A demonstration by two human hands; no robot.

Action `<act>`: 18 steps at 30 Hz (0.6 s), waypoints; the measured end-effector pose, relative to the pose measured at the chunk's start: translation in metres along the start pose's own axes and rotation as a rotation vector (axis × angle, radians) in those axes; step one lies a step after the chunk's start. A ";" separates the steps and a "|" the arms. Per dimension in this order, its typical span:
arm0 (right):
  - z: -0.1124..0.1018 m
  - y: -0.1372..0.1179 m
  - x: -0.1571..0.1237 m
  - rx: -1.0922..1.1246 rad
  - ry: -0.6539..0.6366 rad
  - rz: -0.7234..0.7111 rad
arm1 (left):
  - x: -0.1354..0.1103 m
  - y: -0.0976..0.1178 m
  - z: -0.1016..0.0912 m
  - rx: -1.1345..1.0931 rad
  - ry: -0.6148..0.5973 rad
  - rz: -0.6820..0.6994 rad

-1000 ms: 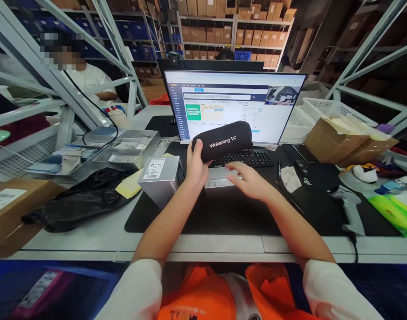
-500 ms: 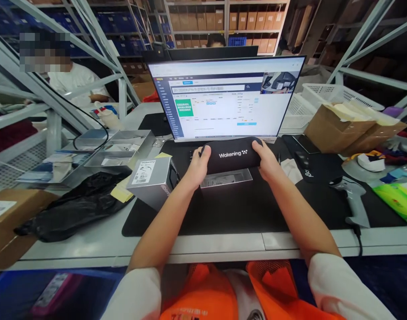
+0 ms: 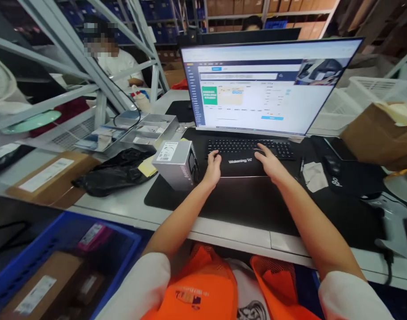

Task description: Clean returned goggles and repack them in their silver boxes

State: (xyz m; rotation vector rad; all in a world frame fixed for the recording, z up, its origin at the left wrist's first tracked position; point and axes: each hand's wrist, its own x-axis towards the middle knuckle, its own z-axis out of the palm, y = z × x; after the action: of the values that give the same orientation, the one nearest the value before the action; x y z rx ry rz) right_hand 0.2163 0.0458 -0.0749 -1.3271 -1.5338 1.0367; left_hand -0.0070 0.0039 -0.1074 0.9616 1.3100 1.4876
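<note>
A black soft pouch (image 3: pixel 239 165) printed "Wakening" lies low over the desk mat, with a pale tray edge (image 3: pixel 245 177) showing along its front. My left hand (image 3: pixel 213 170) is at the pouch's left end, its fingers bent but apart. At the right end is my right hand (image 3: pixel 270 164), thumb and index finger spread at the pouch's upper corner. Whether either palm still presses on the pouch is hard to see. A grey box (image 3: pixel 177 171) with a white label stands left of my left hand. Just behind the pouch is a black keyboard (image 3: pixel 237 146).
The monitor (image 3: pixel 243 93) stands behind the keyboard. A black plastic bag (image 3: pixel 120 171) and a cardboard box (image 3: pixel 53 178) lie left. To the right are a mouse (image 3: pixel 332 165), tissue (image 3: pixel 315 176) and scanner (image 3: pixel 395 222). A blue crate (image 3: pixel 130 249) sits below the desk; a person (image 3: pixel 113 62) is beyond.
Both hands have lowered the pouch onto the tray, uncovering the keyboard. My fingers have loosened around its ends. The view has swung left, showing more of the blue crate.
</note>
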 end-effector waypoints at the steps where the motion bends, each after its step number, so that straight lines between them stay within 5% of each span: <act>1: -0.002 0.005 0.003 -0.079 -0.029 -0.027 | 0.000 0.000 0.001 0.020 0.002 0.004; 7: -0.004 0.027 0.017 -0.510 -0.212 -0.331 | 0.008 -0.002 -0.005 0.192 -0.086 -0.011; 13: -0.008 0.001 0.002 -0.780 -0.251 -0.315 | 0.001 0.011 -0.004 0.238 -0.083 0.070; 18: 0.013 -0.019 -0.028 -0.962 -0.375 -0.418 | -0.066 0.052 -0.010 0.458 -0.210 0.574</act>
State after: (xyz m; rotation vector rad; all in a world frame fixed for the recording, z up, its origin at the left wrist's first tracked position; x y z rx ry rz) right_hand 0.2006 0.0156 -0.0627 -1.3264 -2.6434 0.2460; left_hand -0.0049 -0.0634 -0.0565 1.8617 1.3045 1.4586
